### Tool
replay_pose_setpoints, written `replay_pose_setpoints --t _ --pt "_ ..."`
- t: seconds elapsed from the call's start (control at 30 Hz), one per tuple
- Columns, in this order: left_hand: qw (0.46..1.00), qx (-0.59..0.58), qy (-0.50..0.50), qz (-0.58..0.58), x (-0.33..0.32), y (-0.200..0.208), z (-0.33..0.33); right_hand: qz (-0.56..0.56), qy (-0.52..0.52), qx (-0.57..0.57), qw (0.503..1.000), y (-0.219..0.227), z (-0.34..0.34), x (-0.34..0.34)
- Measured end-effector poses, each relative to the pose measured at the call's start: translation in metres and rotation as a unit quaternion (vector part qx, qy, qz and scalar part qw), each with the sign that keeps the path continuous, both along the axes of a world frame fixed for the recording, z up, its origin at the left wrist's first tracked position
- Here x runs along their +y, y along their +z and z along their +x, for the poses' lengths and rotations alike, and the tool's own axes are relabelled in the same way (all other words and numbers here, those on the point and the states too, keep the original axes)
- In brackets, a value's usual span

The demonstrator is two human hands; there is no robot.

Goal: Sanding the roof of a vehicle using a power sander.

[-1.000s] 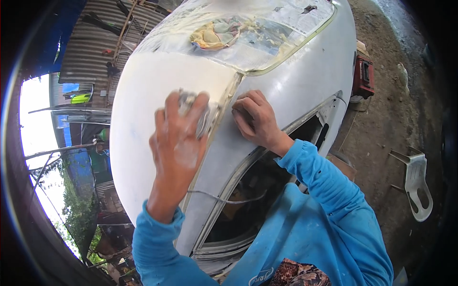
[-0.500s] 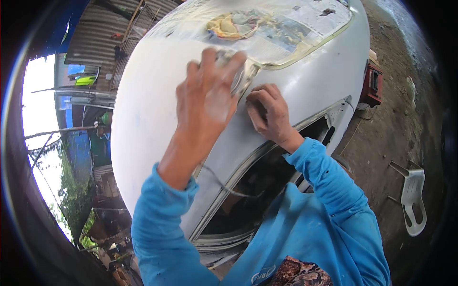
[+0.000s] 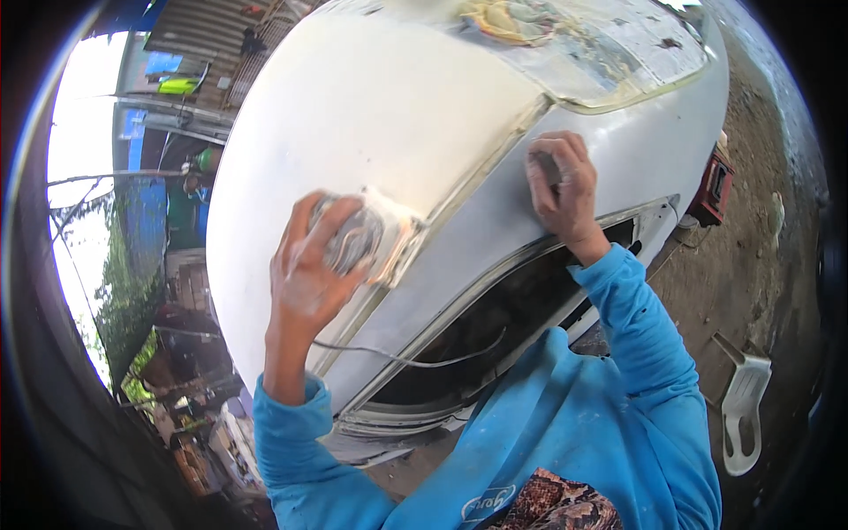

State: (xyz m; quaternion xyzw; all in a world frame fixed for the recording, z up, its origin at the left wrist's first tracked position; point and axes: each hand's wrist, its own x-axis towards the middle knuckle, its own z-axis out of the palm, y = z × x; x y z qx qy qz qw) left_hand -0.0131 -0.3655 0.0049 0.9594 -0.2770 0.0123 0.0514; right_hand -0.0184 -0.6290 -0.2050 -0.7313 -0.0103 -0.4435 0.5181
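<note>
My left hand grips a dusty palm sander from above, fingers spread over its rounded top. Its squarish base lies against the pale car roof, beside the seam along the roof's edge. A thin grey cord runs near my left wrist and across the side window opening. My right hand is curled into a loose fist on the grey body strip between roof seam and window. Only shadow shows in the hollow of its fingers.
A crumpled yellowish cloth lies on the paper-covered windshield. Beyond the car, a red box and a white plastic chair stand on the dirt ground. Corrugated sheeting rises on the far left.
My left hand has drawn the sander back along the roof seam, toward me and to the left. My right hand stays curled on the car body. The whole view has shifted.
</note>
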Motion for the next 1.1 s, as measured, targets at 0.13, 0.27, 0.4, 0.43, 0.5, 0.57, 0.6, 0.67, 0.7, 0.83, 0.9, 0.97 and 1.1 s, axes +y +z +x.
replay_pose_setpoints --t 0.13,0.27,0.4,0.43,0.5,0.57,0.6,0.67,0.7,0.83,0.9,0.97,1.1 --pt "0.995 0.010 0.096 -0.003 0.104 0.008 -0.049 -0.016 -0.003 0.018 1.000 0.002 0.000 0.004" --pt "0.987 0.001 0.156 -0.028 0.189 0.013 -0.084 -0.046 0.003 0.040 0.998 0.004 -0.001 0.007" --pt "0.984 -0.032 0.172 -0.014 0.219 0.013 -0.095 -0.102 0.009 0.062 0.993 0.006 0.000 0.011" --pt "0.978 -0.020 0.206 -0.023 0.216 0.014 -0.093 -0.110 0.020 0.063 0.992 0.006 0.000 0.012" --pt "0.985 -0.047 0.164 -0.015 0.196 0.010 -0.084 -0.170 0.003 0.060 0.984 0.006 0.002 0.014" --pt "0.987 -0.048 0.154 -0.024 0.164 0.006 -0.070 -0.186 0.011 0.072 0.980 0.006 0.002 0.014" --pt "0.988 -0.050 0.139 -0.041 0.146 0.003 -0.061 -0.203 0.001 0.070 0.977 0.006 0.002 0.014" --pt "0.989 -0.067 0.120 -0.050 0.111 -0.001 -0.045 -0.226 -0.014 0.071 0.971 0.006 0.003 0.014" --pt "0.989 -0.041 0.136 -0.041 0.095 -0.004 -0.035 -0.239 -0.005 0.062 0.969 0.006 0.003 0.014" --pt "0.992 -0.069 0.097 -0.045 0.057 -0.008 -0.012 -0.256 0.005 0.049 0.965 0.005 0.002 0.014" --pt "0.995 -0.068 0.069 -0.036 0.059 -0.008 -0.012 -0.262 -0.020 0.069 0.962 0.004 0.003 0.014" --pt "0.993 -0.078 0.065 -0.051 0.079 -0.007 -0.023 -0.276 -0.020 0.056 0.959 0.002 0.004 0.013" --pt "0.983 -0.070 0.158 -0.055 0.151 -0.004 -0.063 -0.289 -0.020 0.061 0.955 -0.001 0.005 0.011"
